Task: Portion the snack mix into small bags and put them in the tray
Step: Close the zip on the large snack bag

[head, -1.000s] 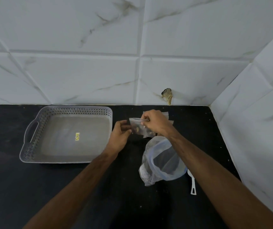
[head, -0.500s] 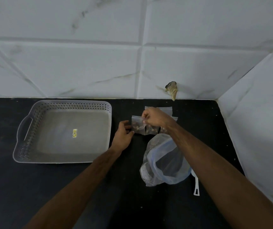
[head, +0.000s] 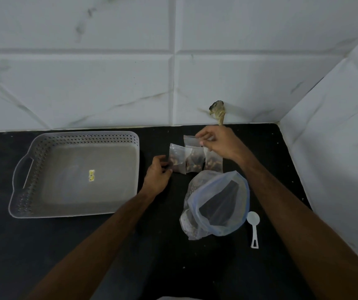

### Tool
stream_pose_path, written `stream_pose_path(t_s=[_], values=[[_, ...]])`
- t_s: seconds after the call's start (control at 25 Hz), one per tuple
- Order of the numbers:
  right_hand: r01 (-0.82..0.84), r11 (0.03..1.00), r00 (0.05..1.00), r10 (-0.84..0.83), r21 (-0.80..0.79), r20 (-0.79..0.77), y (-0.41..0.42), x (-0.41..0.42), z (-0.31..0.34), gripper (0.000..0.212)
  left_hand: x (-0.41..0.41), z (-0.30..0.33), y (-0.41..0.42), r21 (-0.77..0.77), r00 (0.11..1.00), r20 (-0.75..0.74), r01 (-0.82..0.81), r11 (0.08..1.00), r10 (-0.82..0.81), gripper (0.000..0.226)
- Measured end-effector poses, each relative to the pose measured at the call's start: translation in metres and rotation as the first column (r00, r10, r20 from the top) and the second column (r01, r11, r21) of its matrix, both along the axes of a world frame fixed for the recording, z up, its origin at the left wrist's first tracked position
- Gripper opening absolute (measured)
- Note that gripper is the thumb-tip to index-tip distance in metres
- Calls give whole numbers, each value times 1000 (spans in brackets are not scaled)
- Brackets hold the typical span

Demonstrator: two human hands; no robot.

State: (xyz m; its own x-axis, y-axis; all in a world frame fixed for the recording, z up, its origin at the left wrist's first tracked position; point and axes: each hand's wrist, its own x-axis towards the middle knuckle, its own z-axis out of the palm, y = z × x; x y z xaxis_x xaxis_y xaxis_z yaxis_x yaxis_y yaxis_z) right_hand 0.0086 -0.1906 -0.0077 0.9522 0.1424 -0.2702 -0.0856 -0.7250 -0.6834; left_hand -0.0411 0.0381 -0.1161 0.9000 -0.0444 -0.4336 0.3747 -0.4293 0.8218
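Note:
Three small clear bags of snack mix lie side by side on the black counter: left bag (head: pixel 177 158), middle bag (head: pixel 194 160), right bag (head: pixel 213 163). My left hand (head: pixel 158 175) pinches the lower left corner of the left bag. Behind them lies an empty small bag (head: pixel 190 140), and my right hand (head: pixel 219 142) pinches its right end between thumb and forefinger. The grey perforated tray (head: pixel 28 191) stands to the left and holds no bags, only a yellow sticker. The large open snack bag (head: pixel 217 204) sits in front of the small bags.
A white plastic scoop (head: pixel 253 226) lies right of the large bag. White tiled walls close off the back and the right side, and a small rough hole (head: pixel 217 109) marks the back wall. Bare black counter stretches in front of the tray.
The filled small bag went down onto the counter beside the other two. My right hand let go of its top and moved back to the empty bag. My left hand stays at its corner.

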Motion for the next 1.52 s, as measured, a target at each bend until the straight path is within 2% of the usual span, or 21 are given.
stream_pose_path(t_s=[0.12, 0.2, 0.32, 0.4, 0.48, 0.56, 0.6, 0.68, 0.8, 0.88, 0.96, 1.08, 1.2, 1.24, 1.32, 1.4, 1.52], values=[[80, 996, 997, -80, 29, -3, -33, -40, 19, 22, -7, 4, 1, 14, 999, 40, 15, 1000, -16, 52], [215, 976, 977, -215, 37, -16, -56, -80, 23, 21, -16, 12, 1, 42, 988, 144, 44, 998, -50, 42], [487, 874, 873, -486, 1, -41, -76, -142, 8, 24, -31, 44, -5, -51, 954, 285, 110, 993, -91, 22], [545, 838, 825, -544, -39, -153, -72, -178, -7, 37, -44, 76, -16, -117, 923, 341, 230, 966, -178, 13], [546, 837, 803, -515, 26, -300, -61, -200, -22, 51, -52, 94, -28, 20, 864, 339, 388, 921, -372, 20], [581, 803, 777, -499, 132, -383, -52, -206, -34, 51, -57, 96, -37, 193, 814, 219, 504, 842, -538, 26], [623, 760, 750, -512, 185, -419, -48, -204, -37, 48, -57, 94, -38, 203, 817, 150, 526, 826, -557, 28], [709, 638, 686, -522, 302, -507, -42, -201, -40, 37, -61, 91, -39, 102, 853, 55, 512, 853, -519, 27], [743, 440, 669, -461, 504, -583, -38, -202, -30, 31, -71, 93, -35, -175, 921, -62, 369, 913, -385, 30], [756, 294, 653, -392, 585, -648, -37, -204, -23, 41, -75, 95, -30, -439, 934, -179, 205, 875, -309, 38], [754, 219, 656, -314, 620, -686, -33, -207, -21, 53, -77, 96, -24, -577, 920, -233, 129, 807, -314, 44], [695, 236, 719, -267, 680, -642, -19, -213, -22, 47, -85, 97, -24, -575, 932, -176, 164, 802, -317, 45], [650, 205, 757, -256, 731, -601, -11, -213, -12, 36, -90, 100, -26, -428, 984, -4, 162, 889, -180, 30], [628, 234, 776, -261, 743, -574, -12, -211, -8, 33, -91, 104, -25, -362, 989, 56, 150, 920, -139, 26], [574, 376, 818, -302, 728, -489, -17, -207, 5, 27, -90, 112, -22, -229, 980, 169, 141, 963, -103, 20], [533, 551, 844, -403, 642, -354, -23, -201, 17, 21, -88, 121, -16, -69, 954, 275, 142, 987, -118, 19], [480, 800, 853, -521, 359, 21, -27, -198, 28, 16, -86, 127, -10, 167, 890, 415, 131, 977, -190, 26]])
